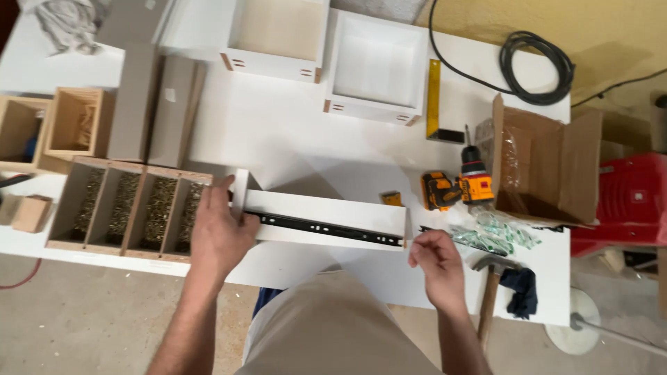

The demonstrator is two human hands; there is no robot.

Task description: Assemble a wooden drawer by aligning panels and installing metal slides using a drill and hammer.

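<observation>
White drawer side panel stands on edge near the front of the white worktable, w/ a black slide rail fixed along the face toward the person. Left hand is clamped round the panel's left end, fingers over the upright end piece; right hand sits at the right end, fingertips pinched together just beside the corner, can't tell if they hold a screw or anything at all. Panel looks stiff, flat, fairly light, laminate face prob slippery, edges could chip; best taken at both ends or along the top edge, clear of the rail, which may slide out if tilted. Around it: 4-compartment wooden tray of screws touching-close on the left, orange cordless drill and clear plastic bags near the right end, hammer by the right wrist, 2 white drawer boxes well behind, open cardboard box far right. Tray and drill crowd the ends
</observation>
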